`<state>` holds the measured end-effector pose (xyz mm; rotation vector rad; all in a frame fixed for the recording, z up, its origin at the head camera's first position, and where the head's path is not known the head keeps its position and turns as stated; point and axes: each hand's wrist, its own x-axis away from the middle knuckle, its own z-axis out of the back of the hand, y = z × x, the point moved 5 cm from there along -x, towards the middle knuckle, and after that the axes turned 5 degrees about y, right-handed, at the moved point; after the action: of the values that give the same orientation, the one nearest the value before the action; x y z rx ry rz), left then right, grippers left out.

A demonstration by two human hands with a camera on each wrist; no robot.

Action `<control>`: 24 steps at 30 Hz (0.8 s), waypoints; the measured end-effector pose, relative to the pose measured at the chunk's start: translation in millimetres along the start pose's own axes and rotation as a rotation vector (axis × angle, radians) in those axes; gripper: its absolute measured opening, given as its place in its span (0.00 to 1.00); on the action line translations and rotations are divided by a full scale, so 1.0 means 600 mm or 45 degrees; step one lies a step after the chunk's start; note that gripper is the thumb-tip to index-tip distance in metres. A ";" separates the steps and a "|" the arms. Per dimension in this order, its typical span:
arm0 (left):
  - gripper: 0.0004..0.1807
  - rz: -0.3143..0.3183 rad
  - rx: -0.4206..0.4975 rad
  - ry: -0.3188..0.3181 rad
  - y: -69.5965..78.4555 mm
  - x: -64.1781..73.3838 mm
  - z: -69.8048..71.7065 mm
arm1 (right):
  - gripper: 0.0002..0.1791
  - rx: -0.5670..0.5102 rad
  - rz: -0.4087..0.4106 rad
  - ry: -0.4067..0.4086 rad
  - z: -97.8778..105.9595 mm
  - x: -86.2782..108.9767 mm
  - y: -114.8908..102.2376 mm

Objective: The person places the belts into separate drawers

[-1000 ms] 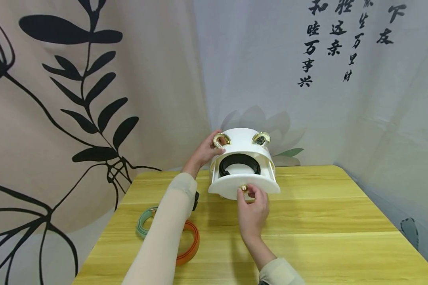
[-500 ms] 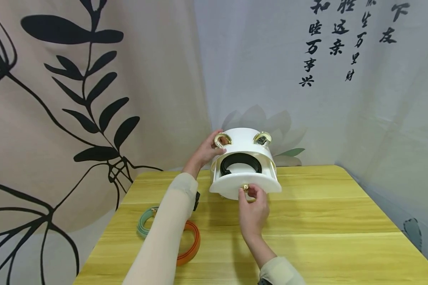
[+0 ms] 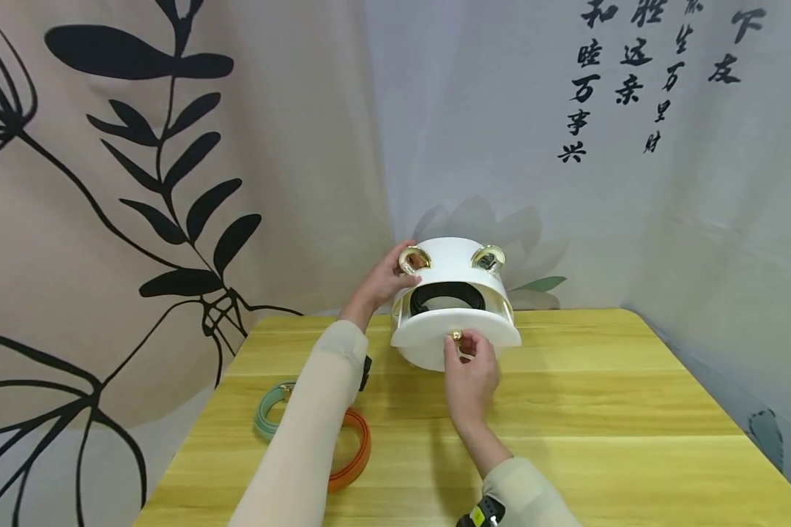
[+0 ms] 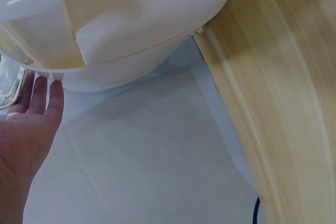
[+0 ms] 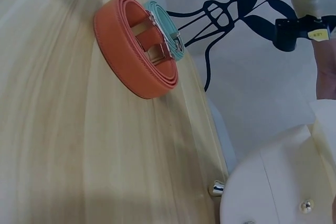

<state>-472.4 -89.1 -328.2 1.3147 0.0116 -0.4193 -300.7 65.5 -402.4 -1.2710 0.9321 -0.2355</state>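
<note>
A white storage box (image 3: 450,258) with two gold ring-shaped ears stands near the table's back edge. Its drawer is partly out, showing a coiled black belt (image 3: 447,290) inside, partly hidden by the white drawer front (image 3: 422,331). My left hand (image 3: 381,285) holds the box at its upper left, thumb by the gold ear (image 3: 414,260); in the left wrist view its fingers (image 4: 39,95) touch the box's edge. My right hand (image 3: 472,373) pinches the small gold knob (image 3: 457,336) on the drawer front.
On the wooden table (image 3: 606,410), a coiled orange belt (image 5: 118,51) and a coiled green belt (image 5: 170,32) lie front left, partly behind my left forearm in the head view. A curtain (image 3: 474,110) hangs behind the table's back edge.
The drawer front and knob have moved slightly up and inward with my right hand, and less of the black belt shows. My left hand stays on the box.
</note>
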 end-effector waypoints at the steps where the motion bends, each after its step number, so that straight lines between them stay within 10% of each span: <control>1: 0.43 0.005 0.000 -0.003 0.000 0.001 -0.001 | 0.12 0.001 0.001 -0.001 -0.001 -0.002 0.000; 24: 0.44 0.000 -0.036 0.004 0.006 0.002 -0.001 | 0.12 0.034 -0.079 -0.060 -0.038 -0.044 0.010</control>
<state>-470.3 -88.4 -325.5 1.2873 0.0199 -0.4161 -335.0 67.8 -395.6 -1.2767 0.8480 -0.2649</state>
